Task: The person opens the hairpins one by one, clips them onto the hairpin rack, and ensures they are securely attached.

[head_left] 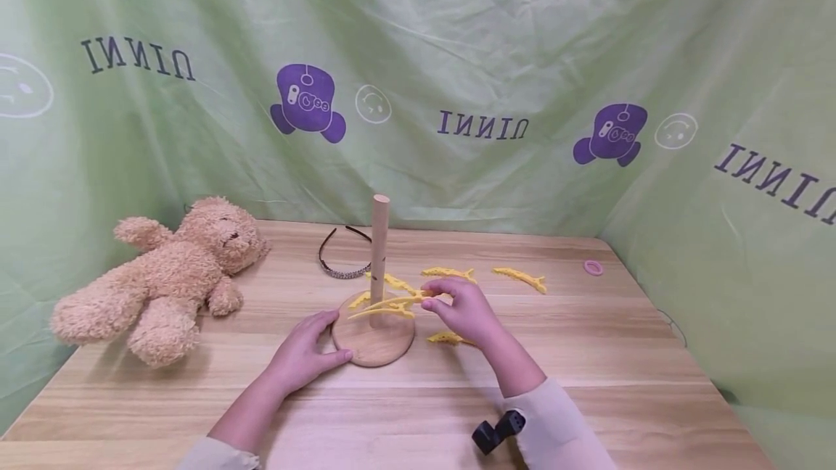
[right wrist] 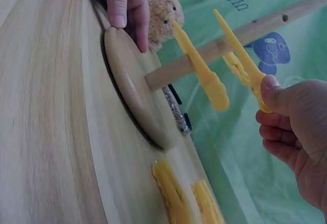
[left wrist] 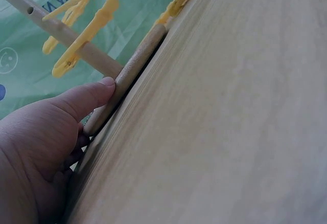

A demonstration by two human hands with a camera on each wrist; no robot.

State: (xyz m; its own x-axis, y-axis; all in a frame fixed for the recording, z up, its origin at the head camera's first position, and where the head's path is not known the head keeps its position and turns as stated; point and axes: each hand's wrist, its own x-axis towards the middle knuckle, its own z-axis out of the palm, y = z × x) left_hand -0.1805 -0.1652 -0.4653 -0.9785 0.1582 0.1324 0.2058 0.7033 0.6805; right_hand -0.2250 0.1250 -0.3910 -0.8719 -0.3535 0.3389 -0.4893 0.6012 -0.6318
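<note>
A round wooden base (head_left: pixel 382 352) carries an upright wooden post (head_left: pixel 380 238) with small holes. My left hand (head_left: pixel 303 354) grips the base's left edge, thumb on the near side, the other fingers partly hidden. Between thumb and fingers, my right hand (head_left: pixel 466 314) pinches a yellow hair clip (right wrist: pixel 244 50) by its rear end. Its two prongs stand spread, one on each side of the post. Lower down, another yellow hair clip (right wrist: pixel 207 81) sits across the post, also straddling it. More yellow hair clips (head_left: pixel 520 276) lie on the table near my right hand.
A brown teddy bear (head_left: pixel 176 274) lies on the left of the wooden table (head_left: pixel 392 419). Behind the post is a dark headband (head_left: pixel 345 274). A pink ring (head_left: pixel 593 268) lies at the far right. Green printed cloth (head_left: pixel 418 56) hangs around the table's back and sides.
</note>
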